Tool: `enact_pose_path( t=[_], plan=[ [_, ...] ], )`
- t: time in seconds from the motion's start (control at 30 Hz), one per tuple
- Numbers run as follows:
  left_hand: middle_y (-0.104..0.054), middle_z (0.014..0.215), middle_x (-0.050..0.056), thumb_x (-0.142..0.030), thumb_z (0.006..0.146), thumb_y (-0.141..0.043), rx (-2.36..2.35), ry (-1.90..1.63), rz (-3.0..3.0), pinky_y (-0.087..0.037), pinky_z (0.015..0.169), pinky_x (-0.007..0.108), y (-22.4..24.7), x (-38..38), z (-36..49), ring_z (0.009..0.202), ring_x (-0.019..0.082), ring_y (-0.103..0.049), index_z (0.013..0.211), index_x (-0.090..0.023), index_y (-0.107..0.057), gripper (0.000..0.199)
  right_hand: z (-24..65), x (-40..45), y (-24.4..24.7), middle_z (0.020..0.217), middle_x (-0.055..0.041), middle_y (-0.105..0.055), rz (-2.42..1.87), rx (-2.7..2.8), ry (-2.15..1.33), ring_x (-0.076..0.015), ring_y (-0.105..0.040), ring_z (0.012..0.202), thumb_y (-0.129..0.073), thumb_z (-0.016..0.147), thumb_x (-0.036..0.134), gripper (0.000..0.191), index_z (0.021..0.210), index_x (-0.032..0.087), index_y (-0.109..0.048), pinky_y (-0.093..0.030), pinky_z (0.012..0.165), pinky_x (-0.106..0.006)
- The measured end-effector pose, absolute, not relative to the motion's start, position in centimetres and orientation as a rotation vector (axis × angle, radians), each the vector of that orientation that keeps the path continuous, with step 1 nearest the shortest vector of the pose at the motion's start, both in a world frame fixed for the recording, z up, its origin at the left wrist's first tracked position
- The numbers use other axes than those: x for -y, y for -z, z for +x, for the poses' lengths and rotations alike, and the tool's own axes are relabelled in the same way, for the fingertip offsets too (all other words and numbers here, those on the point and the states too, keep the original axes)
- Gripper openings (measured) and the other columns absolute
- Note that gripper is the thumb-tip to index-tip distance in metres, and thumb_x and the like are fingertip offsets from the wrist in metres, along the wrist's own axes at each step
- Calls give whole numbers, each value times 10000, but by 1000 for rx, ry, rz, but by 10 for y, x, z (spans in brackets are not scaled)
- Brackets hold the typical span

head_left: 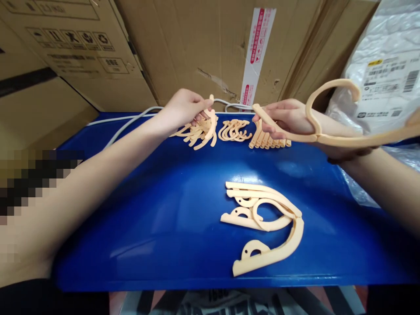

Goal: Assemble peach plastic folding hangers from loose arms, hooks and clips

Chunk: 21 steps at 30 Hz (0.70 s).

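Note:
My right hand (292, 118) is closed round a cream plastic hanger (348, 139) with its hook standing up, raised over the right side of the blue table (157, 236). At the far edge my left hand (198, 107) pinches a cream plastic piece (211, 118) above a loose pile of curved arms (195, 133). Right of that pile lie several cream hooks (233, 130), then a row of straight-ended arms (269, 141), partly behind my right hand. Folded hangers (282, 223) rest at the table's near middle.
Cardboard boxes (193, 48) stand behind the table. White cables (126, 124) run along its far edge. A plastic-wrapped package with a label (390, 83) sits at the right, with clear film (361, 188) over the table's right side.

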<state>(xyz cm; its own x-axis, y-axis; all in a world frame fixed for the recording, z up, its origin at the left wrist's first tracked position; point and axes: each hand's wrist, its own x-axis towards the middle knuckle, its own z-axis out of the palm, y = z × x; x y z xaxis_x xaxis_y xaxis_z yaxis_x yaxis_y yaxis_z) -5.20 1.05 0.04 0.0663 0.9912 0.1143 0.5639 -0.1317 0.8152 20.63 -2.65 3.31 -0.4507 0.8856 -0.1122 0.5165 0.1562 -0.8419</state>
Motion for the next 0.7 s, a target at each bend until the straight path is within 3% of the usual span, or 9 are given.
enact_pose_path(
  t=[0.17,0.3,0.4,0.47,0.57,0.7],
  plan=[
    [-573,593,56,-430,832,-638,-1578,-946,1629,-306,494,265,16,-30,-70,479,91,-414,609,-148,-610,361,204,11,-23,595,13,-482,-1253,1990,-1410,-75,-382,489,-635,873,385,277,684,205,-542,-280,416,-247],
    [-514,561,32,-498,783,-672,-1775,-818,1725,-250,534,294,21,-34,-86,528,123,-412,571,-179,-579,394,196,16,-24,572,21,-481,-1304,1903,-1406,-77,-366,470,-676,840,361,262,669,211,-546,-264,406,-261],
    [-541,666,9,-531,809,-669,-1903,-812,1969,-256,605,279,20,-27,-92,693,157,-472,768,-195,-607,345,191,26,-28,584,32,-448,-1286,1850,-1296,-69,-328,472,-640,868,262,211,684,198,-558,-207,389,-251],
    [-601,879,-15,-518,860,-633,-1766,-954,2187,-287,681,252,18,-19,-86,836,153,-495,1026,-227,-585,339,190,30,-30,616,33,-450,-1258,1732,-1273,-68,-318,485,-577,901,203,134,768,185,-583,-204,395,-240],
    [-635,942,30,-507,915,-553,-1596,-1154,2210,-337,731,267,12,-6,-62,861,172,-527,960,-202,-636,320,191,27,-31,656,26,-510,-1282,1463,-1217,-70,-374,496,-446,940,160,121,870,191,-540,-287,436,-210],
    [-685,795,95,-559,963,-404,-1327,-838,1852,-388,620,266,2,15,-24,711,176,-588,725,-162,-700,550,197,14,-28,926,-76,-679,-1206,1352,-1139,-109,-617,701,-242,997,201,212,870,227,-410,-490,681,-243]
  ],
)
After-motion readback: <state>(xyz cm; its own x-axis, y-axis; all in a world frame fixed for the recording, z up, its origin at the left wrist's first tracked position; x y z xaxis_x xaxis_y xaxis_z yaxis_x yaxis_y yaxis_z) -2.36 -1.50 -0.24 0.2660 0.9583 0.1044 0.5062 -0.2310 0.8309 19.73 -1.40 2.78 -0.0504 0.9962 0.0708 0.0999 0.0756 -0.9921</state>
